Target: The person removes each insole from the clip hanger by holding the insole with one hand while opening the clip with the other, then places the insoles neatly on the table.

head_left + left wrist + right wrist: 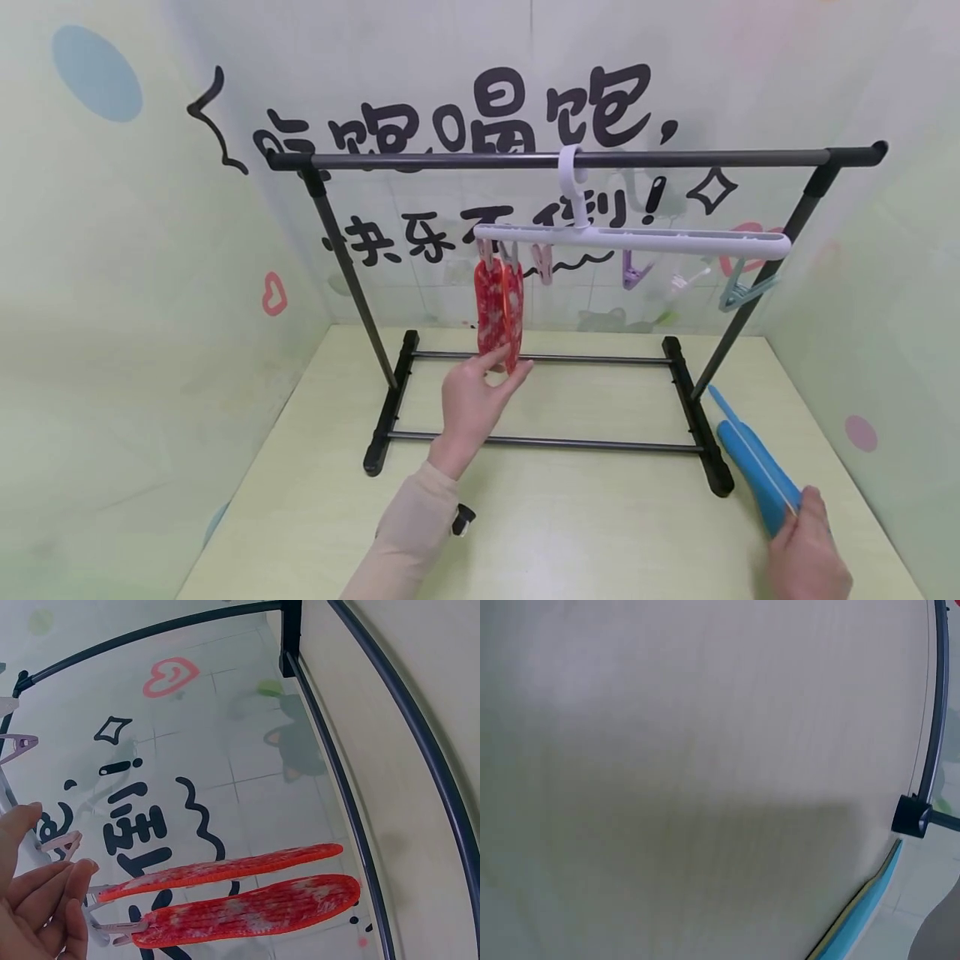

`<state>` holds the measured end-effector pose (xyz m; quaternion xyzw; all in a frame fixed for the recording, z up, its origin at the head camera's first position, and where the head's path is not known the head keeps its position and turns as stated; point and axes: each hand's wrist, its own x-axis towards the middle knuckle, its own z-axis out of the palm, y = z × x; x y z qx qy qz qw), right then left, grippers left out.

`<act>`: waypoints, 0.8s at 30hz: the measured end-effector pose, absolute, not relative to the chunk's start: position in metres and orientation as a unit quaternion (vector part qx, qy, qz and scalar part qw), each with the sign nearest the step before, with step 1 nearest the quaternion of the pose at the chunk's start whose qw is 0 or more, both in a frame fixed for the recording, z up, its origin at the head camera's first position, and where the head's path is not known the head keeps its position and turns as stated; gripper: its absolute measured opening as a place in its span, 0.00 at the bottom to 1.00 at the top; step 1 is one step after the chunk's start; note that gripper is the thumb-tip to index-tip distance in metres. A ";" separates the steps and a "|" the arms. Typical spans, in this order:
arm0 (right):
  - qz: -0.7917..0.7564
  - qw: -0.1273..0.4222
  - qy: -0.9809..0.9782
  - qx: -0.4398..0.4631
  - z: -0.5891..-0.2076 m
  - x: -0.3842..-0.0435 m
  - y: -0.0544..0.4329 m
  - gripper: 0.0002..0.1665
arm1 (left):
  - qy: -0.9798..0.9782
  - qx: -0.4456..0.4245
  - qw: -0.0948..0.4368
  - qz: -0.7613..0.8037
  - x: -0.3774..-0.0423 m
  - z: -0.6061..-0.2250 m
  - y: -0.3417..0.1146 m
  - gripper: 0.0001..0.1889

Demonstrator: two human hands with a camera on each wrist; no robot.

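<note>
Two flat red pieces mottled with white [491,308] hang by clips from the left end of a lilac clip hanger [675,242]. My left hand [472,408] is raised before them, its thumb and fingers apart. In the left wrist view, the fingers of my left hand [45,892] are beside the pink clip [61,844] and the clipped ends of the red pieces [255,907]; I see nothing held. At the right, my right hand [810,550] grips the near end of a long blue flat thing with a pale edge [765,471]. Its kind is unclear.
A black rack [450,161] stands on the pale table [585,517] and bears the hanger on its top bar. Several bare clips, among them a green one [742,287], hang toward the hanger's right. Walls with printed drawings close in the back and sides.
</note>
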<state>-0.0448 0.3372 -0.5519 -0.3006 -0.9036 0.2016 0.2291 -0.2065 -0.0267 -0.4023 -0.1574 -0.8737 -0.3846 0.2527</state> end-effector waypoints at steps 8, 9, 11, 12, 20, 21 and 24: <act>0.216 0.216 -0.899 -0.314 -0.557 -0.031 0.349 0.29 | -0.875 -0.156 0.259 -0.378 -0.207 -0.404 -0.030 0.22; 0.218 0.218 -0.899 -0.312 -0.558 -0.030 0.351 0.29 | -0.875 -0.157 0.259 -0.378 -0.207 -0.405 -0.030 0.22; 0.223 0.216 -0.900 -0.307 -0.560 -0.029 0.353 0.29 | -0.875 -0.157 0.259 -0.376 -0.207 -0.406 -0.031 0.23; 0.225 0.221 -0.899 -0.304 -0.561 -0.028 0.354 0.29 | -0.876 -0.157 0.259 -0.375 -0.207 -0.406 -0.031 0.23; 0.220 0.277 -0.885 -0.303 -0.569 -0.031 0.355 0.26 | -0.879 -0.157 0.256 -0.372 -0.206 -0.408 -0.030 0.22; 0.219 0.270 -0.886 -0.308 -0.568 -0.032 0.356 0.26 | -0.878 -0.157 0.256 -0.373 -0.205 -0.408 -0.030 0.23; 0.221 0.221 -0.893 -0.323 -0.566 -0.033 0.359 0.27 | -0.875 -0.158 0.259 -0.377 -0.205 -0.409 -0.031 0.23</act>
